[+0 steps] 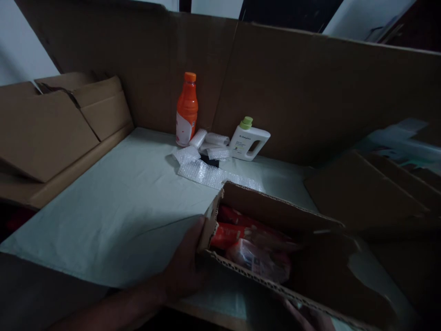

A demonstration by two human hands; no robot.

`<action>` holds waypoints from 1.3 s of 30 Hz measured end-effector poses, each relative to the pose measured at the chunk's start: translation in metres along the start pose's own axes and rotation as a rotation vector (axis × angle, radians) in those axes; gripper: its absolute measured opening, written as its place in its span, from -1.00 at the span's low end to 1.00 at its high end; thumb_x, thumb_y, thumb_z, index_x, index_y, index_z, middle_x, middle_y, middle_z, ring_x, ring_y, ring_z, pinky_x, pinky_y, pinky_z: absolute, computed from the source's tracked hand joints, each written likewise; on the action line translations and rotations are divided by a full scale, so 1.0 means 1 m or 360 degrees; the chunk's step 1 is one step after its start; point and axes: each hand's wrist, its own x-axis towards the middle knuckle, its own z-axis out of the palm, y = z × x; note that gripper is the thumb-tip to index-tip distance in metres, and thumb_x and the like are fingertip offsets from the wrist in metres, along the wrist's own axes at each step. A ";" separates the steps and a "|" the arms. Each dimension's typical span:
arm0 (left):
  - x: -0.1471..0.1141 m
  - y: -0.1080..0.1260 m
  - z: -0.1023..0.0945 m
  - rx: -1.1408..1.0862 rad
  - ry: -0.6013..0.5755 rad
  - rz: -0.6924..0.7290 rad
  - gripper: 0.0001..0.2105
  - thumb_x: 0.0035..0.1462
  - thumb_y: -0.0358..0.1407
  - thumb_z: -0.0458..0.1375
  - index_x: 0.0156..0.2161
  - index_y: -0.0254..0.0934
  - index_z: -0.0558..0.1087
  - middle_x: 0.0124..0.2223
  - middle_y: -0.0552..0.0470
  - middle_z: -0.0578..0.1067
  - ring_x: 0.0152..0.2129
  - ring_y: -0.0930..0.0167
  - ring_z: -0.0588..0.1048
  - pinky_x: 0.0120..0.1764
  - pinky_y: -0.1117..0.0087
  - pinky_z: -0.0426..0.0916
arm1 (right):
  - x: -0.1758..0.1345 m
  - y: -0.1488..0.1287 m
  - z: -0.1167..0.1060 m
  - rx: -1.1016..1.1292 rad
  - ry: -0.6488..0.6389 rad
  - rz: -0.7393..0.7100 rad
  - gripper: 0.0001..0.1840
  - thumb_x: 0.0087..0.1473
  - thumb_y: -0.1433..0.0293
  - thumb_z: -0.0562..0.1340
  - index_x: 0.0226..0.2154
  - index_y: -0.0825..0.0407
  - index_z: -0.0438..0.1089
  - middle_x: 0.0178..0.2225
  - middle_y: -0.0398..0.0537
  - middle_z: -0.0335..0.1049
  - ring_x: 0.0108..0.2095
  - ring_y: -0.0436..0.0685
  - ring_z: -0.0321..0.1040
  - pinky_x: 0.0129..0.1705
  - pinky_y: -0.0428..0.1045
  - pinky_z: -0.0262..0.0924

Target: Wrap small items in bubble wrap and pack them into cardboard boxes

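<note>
Workpiece: an open cardboard box [282, 207], located over the near right part of the table [113, 197]. Whether it rests there or is lifted cannot be told.

Orientation: the long axis runs from the far left toward the near right, with the open side up.

Left hand [184, 264]: at the left end of the box, thumb side against the end wall. The fingers are lost in shadow, so closure of this grip cannot be told.

Right hand [299, 317]: below the near long wall, farther right. The wall covers most of it (only part shows), so the state of this grip cannot be told either.

Controlling relation: the box extends rightward from the left hand along its long axis. The red packets [230, 234] inside lie toward the left end, making the left hand the nearer one.

Surroundings: bubble wrap [203, 172] lies beyond the box, between an upright orange bottle [187, 110] and a white jug [248, 140].
</note>
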 end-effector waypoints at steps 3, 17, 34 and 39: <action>0.013 0.006 -0.020 -0.0042 0.0117 -0.0041 -0.23 0.11 -0.13 0.26 0.38 -0.29 0.13 0.28 -0.30 0.37 0.24 0.05 0.34 0.24 -0.04 0.27 | 0.036 -0.047 0.009 0.0017 -0.0058 -0.0319 -0.58 0.07 -0.02 0.24 -0.34 -0.04 0.59 -0.49 0.02 0.54 -0.37 0.35 0.53 -0.32 0.14 0.50; 0.059 -0.027 -0.119 0.0135 0.0651 -0.0237 -0.34 -0.12 -0.06 0.37 0.08 -0.36 0.43 -0.05 -0.14 0.58 0.10 0.03 0.46 0.21 0.01 0.32 | 0.172 -0.141 0.030 0.0050 0.0007 -0.0939 -0.49 0.18 0.40 0.12 0.18 0.05 0.32 0.18 0.13 0.40 0.10 0.24 0.39 0.11 0.16 0.30; 0.059 -0.024 -0.111 0.0122 0.0730 -0.0241 -0.46 -0.15 -0.11 0.36 -0.04 -0.34 0.48 -0.16 -0.07 0.59 0.01 0.07 0.50 0.13 0.06 0.41 | 0.150 -0.053 -0.058 -0.1052 0.0689 -0.0696 -0.70 0.29 0.38 0.10 -0.19 0.04 0.56 -0.02 0.11 0.55 0.12 0.32 0.34 0.11 0.22 0.09; 0.060 -0.024 -0.112 0.0106 0.0808 -0.0273 -0.54 -0.28 -0.14 0.40 -0.22 -0.27 0.48 -0.28 -0.01 0.57 -0.08 0.06 0.53 0.07 0.04 0.44 | 0.103 -0.033 -0.067 -0.1044 0.0756 -0.0628 -0.61 0.17 0.32 0.20 0.03 0.03 0.48 0.09 0.14 0.48 0.05 0.37 0.39 0.01 0.26 0.24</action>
